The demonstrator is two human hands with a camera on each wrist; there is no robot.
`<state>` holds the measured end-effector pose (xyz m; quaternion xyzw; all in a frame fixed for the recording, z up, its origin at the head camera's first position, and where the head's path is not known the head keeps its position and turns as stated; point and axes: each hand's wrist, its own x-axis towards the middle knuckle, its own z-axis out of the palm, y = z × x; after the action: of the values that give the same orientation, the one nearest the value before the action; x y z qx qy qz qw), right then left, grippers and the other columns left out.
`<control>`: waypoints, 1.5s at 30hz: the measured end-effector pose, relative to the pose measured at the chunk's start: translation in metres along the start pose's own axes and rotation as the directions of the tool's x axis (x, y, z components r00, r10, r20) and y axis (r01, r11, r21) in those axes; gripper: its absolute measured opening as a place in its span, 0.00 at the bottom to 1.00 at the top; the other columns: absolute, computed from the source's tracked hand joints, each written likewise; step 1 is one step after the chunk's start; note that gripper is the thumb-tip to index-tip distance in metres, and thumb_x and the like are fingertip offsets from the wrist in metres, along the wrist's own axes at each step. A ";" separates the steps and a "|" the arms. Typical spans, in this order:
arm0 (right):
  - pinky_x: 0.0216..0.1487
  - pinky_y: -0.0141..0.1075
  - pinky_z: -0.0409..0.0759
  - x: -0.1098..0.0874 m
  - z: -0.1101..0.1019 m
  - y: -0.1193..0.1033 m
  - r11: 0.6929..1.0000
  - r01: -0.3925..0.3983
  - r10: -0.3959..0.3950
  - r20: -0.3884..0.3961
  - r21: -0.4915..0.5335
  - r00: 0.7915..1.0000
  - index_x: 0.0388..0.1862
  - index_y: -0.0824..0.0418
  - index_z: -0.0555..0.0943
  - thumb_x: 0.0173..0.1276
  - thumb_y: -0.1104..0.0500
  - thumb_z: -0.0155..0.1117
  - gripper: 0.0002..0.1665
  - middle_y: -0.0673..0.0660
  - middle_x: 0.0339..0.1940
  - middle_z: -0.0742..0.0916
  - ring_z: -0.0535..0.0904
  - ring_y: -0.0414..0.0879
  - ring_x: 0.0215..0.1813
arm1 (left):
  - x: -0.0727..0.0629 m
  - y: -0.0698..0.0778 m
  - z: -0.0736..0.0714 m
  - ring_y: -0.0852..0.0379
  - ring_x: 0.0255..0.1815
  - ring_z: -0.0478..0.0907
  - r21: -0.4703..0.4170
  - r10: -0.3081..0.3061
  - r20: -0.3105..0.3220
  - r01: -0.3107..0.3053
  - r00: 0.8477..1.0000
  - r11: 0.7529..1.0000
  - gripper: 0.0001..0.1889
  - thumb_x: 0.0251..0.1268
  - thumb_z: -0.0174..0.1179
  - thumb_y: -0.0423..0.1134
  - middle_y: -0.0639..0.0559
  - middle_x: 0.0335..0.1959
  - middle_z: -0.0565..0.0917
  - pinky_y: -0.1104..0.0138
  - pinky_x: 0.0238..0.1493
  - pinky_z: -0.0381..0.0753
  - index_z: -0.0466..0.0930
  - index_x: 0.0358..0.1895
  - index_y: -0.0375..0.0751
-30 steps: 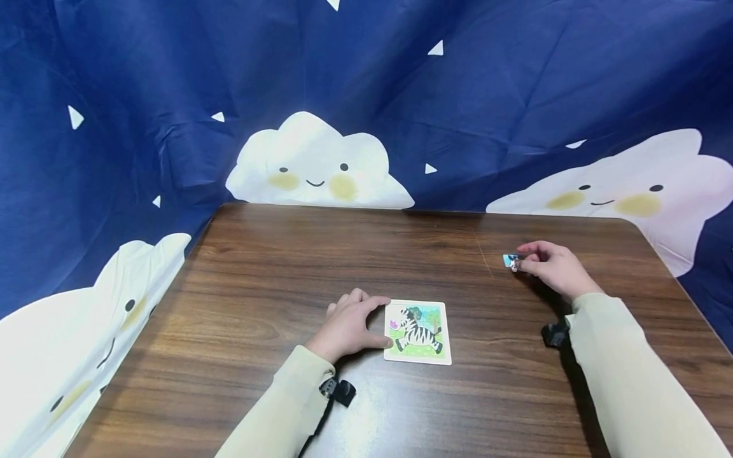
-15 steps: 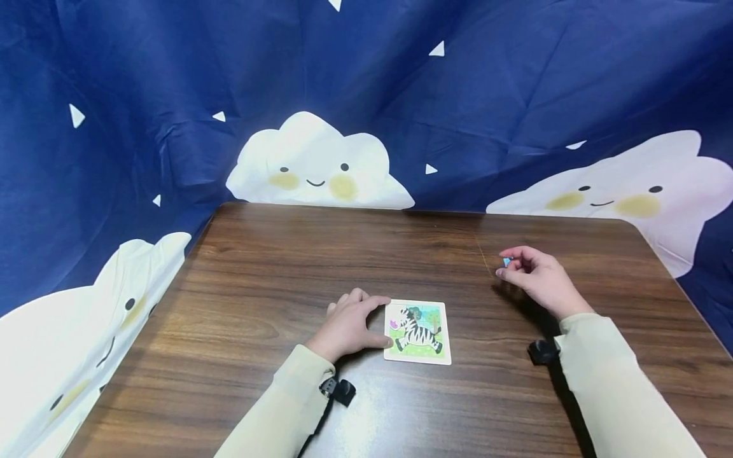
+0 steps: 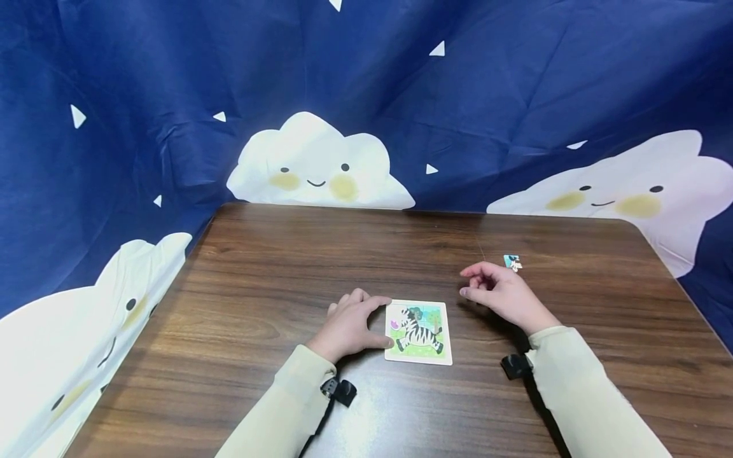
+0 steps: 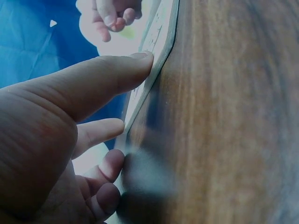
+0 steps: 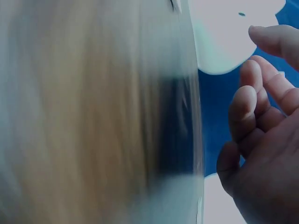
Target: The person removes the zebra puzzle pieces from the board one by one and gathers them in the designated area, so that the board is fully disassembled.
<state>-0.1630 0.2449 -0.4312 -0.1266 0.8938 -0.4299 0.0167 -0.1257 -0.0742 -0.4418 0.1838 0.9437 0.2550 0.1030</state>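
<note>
A square zebra picture puzzle (image 3: 419, 332) with a pale border lies flat on the table. My left hand (image 3: 350, 323) rests at its left side, forefinger near the far corner and thumb on the near part of that edge. In the left wrist view the thumb (image 4: 112, 79) touches the puzzle's border (image 4: 164, 46). Up and to the right of the puzzle, my right hand (image 3: 506, 298) hovers with loosely bent fingers and holds nothing. Just beyond its knuckles a small blue, black and white puzzle piece (image 3: 512, 262) lies on the wood.
The brown wooden table (image 3: 275, 273) ends at a far edge against a dark blue curtain (image 3: 458, 108) with white clouds. Both wrists carry black camera straps, and a cable (image 3: 315, 432) runs along the left sleeve.
My right hand has left the small puzzle piece and moved left and nearer, toward the zebra puzzle. The piece stays where it lay. My left hand has not moved.
</note>
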 end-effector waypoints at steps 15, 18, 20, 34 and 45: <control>0.35 0.33 0.71 0.002 0.038 -0.026 0.999 0.032 -0.031 0.206 -0.001 0.978 0.43 0.59 0.84 0.61 0.60 0.72 0.12 0.49 0.29 0.80 0.74 0.43 0.33 | -0.001 0.001 -0.002 0.55 0.43 0.65 -0.004 0.003 0.002 -0.003 1.000 1.000 0.41 0.45 0.77 0.57 0.56 0.44 0.71 0.58 0.45 0.61 0.75 0.69 0.57; 0.36 0.33 0.71 0.002 0.042 -0.029 0.999 0.043 -0.040 0.228 -0.010 0.973 0.43 0.60 0.84 0.60 0.60 0.73 0.12 0.49 0.28 0.80 0.74 0.43 0.33 | -0.001 0.002 -0.002 0.55 0.44 0.66 -0.008 0.005 0.005 -0.005 1.000 1.000 0.41 0.45 0.77 0.57 0.55 0.44 0.71 0.58 0.46 0.61 0.75 0.68 0.57; 0.37 0.33 0.71 0.002 0.044 -0.030 0.998 0.054 -0.047 0.239 -0.024 0.970 0.42 0.60 0.83 0.60 0.60 0.73 0.12 0.48 0.28 0.79 0.74 0.43 0.34 | -0.001 0.002 -0.002 0.55 0.43 0.66 -0.010 0.005 0.004 -0.005 1.000 1.000 0.41 0.45 0.77 0.57 0.55 0.44 0.71 0.58 0.46 0.61 0.75 0.68 0.57; 0.37 0.34 0.71 0.004 0.055 -0.040 0.993 0.078 -0.049 0.281 -0.092 0.958 0.42 0.56 0.84 0.59 0.60 0.74 0.12 0.47 0.28 0.79 0.74 0.43 0.34 | -0.002 0.003 -0.004 0.54 0.43 0.66 -0.014 0.006 0.004 -0.006 1.000 1.000 0.41 0.46 0.76 0.56 0.54 0.45 0.72 0.58 0.44 0.60 0.75 0.68 0.56; 0.36 0.33 0.70 0.012 0.066 -0.051 0.986 0.123 -0.073 0.363 -0.116 0.929 0.45 0.56 0.85 0.63 0.62 0.71 0.11 0.44 0.24 0.75 0.72 0.40 0.30 | -0.002 0.004 -0.004 0.54 0.43 0.66 -0.020 0.008 0.005 -0.008 1.000 1.000 0.41 0.46 0.77 0.56 0.55 0.45 0.72 0.58 0.44 0.60 0.75 0.68 0.56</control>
<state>-0.1545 0.1608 -0.4327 -0.2479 0.8958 -0.3378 0.1485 -0.1236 -0.0739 -0.4360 0.1870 0.9401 0.2644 0.1062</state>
